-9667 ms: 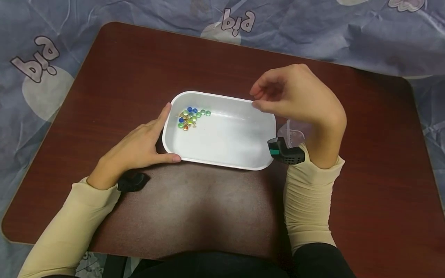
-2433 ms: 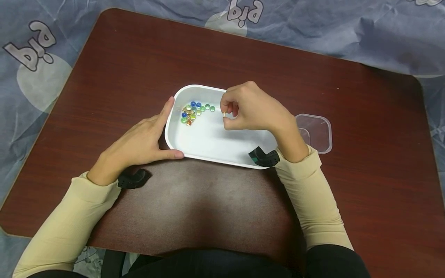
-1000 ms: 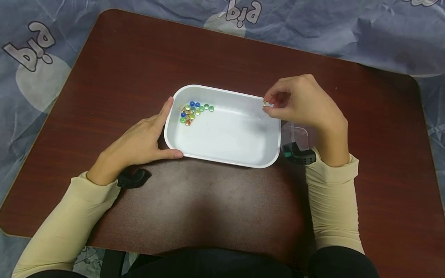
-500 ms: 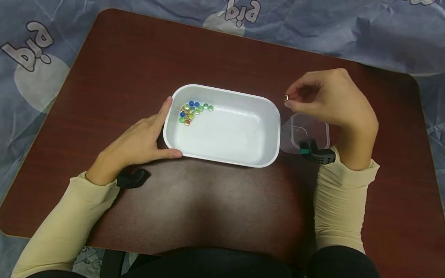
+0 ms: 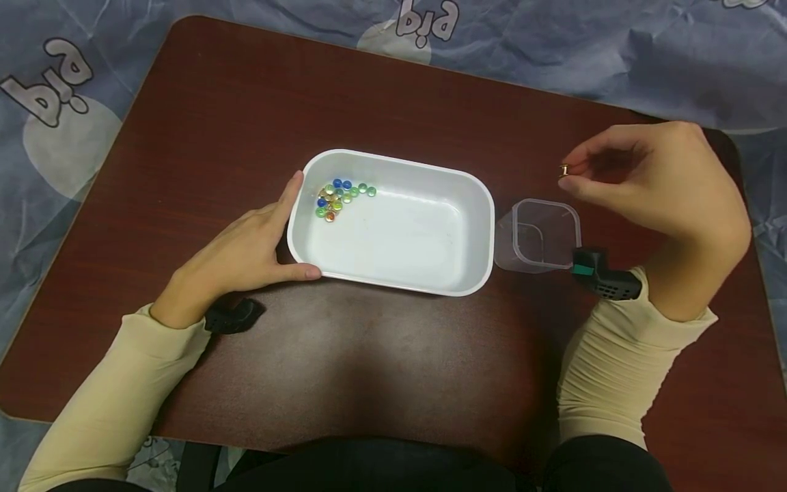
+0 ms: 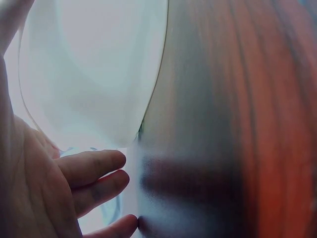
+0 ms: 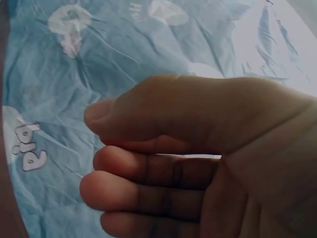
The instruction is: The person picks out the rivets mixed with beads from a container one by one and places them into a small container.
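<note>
My right hand [image 5: 660, 178] pinches a small gold spool-shaped stud [image 5: 564, 171] between thumb and fingertip, above and beyond the upper right of a clear plastic container [image 5: 544, 236]. In the right wrist view the thumb [image 7: 148, 109] hides the stud. My left hand [image 5: 240, 256] rests against the left end of a white tray [image 5: 406, 239], its thumb along the front rim and its fingers straight on the outer wall. Several glass marbles [image 5: 337, 205] in blue, green, yellow and orange lie together at the tray's left end. Gold-coloured bits among them are too small to tell.
The clear container stands upright against the tray's right end. A brown wooden table [image 5: 381, 383] lies under everything. Patterned blue-grey cloth [image 5: 522, 41] hangs beyond its far edge. A black wrist camera [image 5: 605, 277] on my right wrist is close to the container's right side.
A gold stud was taken from beside the marbles. My right hand carried it rightward across the tray, then past the clear container. My left hand stays on the tray.
</note>
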### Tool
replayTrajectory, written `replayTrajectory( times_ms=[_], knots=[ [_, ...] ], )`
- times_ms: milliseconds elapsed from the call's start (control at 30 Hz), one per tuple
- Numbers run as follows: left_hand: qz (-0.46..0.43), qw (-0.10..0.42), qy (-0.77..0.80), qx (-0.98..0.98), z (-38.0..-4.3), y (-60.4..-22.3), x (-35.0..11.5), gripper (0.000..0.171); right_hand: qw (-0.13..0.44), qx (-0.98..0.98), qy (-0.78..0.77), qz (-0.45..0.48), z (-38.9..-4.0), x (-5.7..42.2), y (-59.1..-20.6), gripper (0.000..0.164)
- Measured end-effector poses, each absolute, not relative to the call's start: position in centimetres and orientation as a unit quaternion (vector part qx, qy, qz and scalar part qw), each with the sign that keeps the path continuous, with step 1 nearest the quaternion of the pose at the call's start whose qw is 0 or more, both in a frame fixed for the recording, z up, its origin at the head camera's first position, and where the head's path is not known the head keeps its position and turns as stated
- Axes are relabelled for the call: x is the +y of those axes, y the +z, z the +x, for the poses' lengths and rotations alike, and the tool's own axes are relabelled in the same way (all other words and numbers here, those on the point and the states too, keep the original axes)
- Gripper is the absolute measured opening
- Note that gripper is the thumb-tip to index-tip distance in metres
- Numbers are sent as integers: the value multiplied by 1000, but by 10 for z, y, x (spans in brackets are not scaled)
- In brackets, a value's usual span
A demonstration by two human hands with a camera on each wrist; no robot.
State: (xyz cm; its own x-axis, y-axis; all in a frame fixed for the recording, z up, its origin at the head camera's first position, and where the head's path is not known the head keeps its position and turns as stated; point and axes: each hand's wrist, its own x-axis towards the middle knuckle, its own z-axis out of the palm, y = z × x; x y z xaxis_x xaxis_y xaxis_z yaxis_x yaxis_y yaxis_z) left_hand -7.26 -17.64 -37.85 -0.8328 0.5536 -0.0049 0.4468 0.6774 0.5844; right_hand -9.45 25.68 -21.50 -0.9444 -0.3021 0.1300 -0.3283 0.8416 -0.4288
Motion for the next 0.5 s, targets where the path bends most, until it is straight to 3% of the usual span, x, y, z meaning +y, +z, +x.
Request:
replayTrajectory(
  times_ms=[500],
  knots=[
    [261,115,295,912,-73,-376,-176,128,45,-962,246,109,-83,284,-206,14]
  ],
)
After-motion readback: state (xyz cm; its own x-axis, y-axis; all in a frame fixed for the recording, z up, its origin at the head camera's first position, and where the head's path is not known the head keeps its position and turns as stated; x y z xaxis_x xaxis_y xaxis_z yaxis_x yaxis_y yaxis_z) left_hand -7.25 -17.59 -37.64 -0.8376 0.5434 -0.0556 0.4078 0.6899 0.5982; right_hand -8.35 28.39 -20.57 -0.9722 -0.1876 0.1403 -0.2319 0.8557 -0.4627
